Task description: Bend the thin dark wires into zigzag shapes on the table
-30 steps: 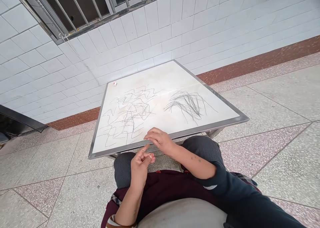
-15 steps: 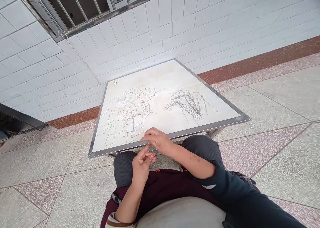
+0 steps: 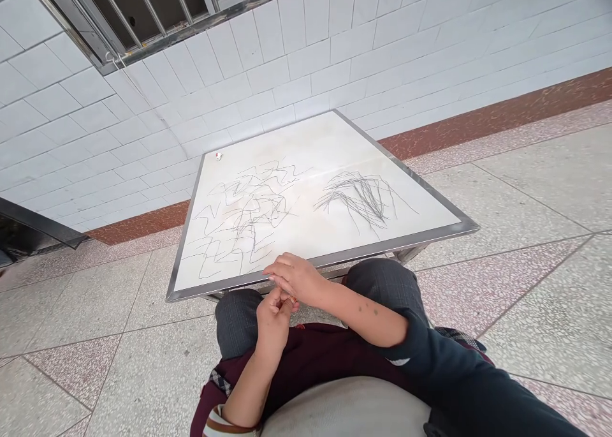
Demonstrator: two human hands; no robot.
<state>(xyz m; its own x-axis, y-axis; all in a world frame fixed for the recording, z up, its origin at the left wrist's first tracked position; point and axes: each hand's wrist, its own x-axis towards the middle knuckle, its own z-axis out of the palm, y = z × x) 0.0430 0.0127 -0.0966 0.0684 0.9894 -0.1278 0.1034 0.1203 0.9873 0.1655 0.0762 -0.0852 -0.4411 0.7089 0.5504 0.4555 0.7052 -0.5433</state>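
Step in hand (judged): two-hand fine work at near edge of bench. R hand overlaps fingertips of L hand. L fingers: curled, thumb and index tips drawn together; contents, if any, hidden. R fingers: close together, approx. straight; cannot tell whether they pinch anything. Workpieces: wavy strands on L side of bench, nearest R hand; straighter strands on R side, dense bunch. Next move calls for (judged): L fingertips steady, R fingers aligned w/o slip.
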